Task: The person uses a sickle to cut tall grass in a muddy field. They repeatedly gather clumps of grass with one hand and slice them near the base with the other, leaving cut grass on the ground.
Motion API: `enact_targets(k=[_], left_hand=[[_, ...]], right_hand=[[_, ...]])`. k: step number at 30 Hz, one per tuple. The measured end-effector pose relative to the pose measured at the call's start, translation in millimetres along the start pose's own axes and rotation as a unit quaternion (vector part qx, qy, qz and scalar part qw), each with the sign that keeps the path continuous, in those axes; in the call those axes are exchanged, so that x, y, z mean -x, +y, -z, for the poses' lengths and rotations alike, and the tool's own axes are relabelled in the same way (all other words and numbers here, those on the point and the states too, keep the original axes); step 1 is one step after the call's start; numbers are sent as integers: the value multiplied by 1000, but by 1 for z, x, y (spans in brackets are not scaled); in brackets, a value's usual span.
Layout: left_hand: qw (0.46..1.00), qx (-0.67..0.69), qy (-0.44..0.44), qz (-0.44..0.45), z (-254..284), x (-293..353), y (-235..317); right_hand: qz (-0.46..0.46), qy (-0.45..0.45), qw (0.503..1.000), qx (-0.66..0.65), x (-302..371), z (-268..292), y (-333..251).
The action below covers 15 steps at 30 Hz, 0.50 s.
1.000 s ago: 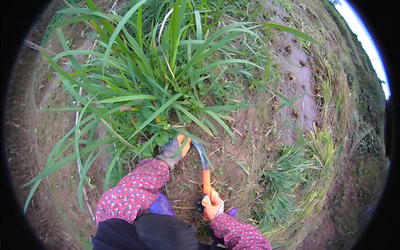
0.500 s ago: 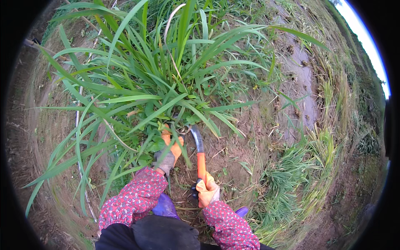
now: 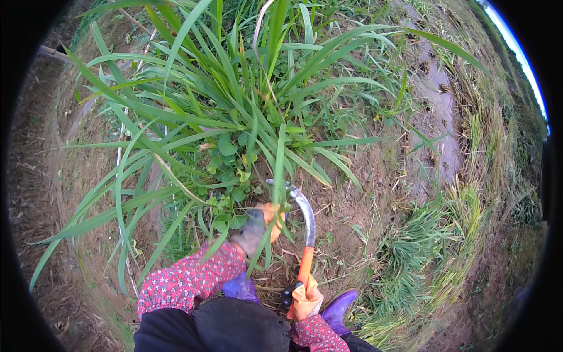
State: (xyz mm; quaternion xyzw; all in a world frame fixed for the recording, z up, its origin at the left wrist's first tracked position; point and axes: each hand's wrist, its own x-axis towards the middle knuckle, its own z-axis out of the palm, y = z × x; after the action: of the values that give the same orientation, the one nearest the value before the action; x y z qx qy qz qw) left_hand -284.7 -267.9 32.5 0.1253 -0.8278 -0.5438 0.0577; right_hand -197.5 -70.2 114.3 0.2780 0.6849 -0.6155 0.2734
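Observation:
My right hand [image 3: 306, 299], in an orange glove, is wrapped round the orange handle of a sickle [image 3: 308, 220]. Its curved metal blade arches up and left, the tip close to the low weeds. My left hand [image 3: 264, 226], in an orange and grey glove, is just left of the blade and slightly blurred. The fingers are closed on a few green grass blades [image 3: 279, 155] that stick up past the hand. Ahead, a large clump of long-leaved grass [image 3: 240, 94] rises from the soil, with small leafy weeds [image 3: 226, 146] at its base.
A pile of cut grass [image 3: 404, 252] lies on the ground to the right. Beyond it runs a wet muddy strip [image 3: 440, 111] beside flattened straw. A thin pale pole [image 3: 121, 152] lies along the left. My purple boots [image 3: 338, 311] stand close below the hands.
My left hand has come back and to the right from the clump's base, bringing grass blades. The sickle has moved right and slightly back, and more of its blade shows.

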Motion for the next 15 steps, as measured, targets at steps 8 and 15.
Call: enact_targets(k=[8,15], left_hand=[[732,609,245,180,14,33,-83],[975,-41,181,124,31,-24,-73]], right_hand=[[55,-124,986,96,-43,-36,-14],[61,-160,971,167,-49,-53,-7]])
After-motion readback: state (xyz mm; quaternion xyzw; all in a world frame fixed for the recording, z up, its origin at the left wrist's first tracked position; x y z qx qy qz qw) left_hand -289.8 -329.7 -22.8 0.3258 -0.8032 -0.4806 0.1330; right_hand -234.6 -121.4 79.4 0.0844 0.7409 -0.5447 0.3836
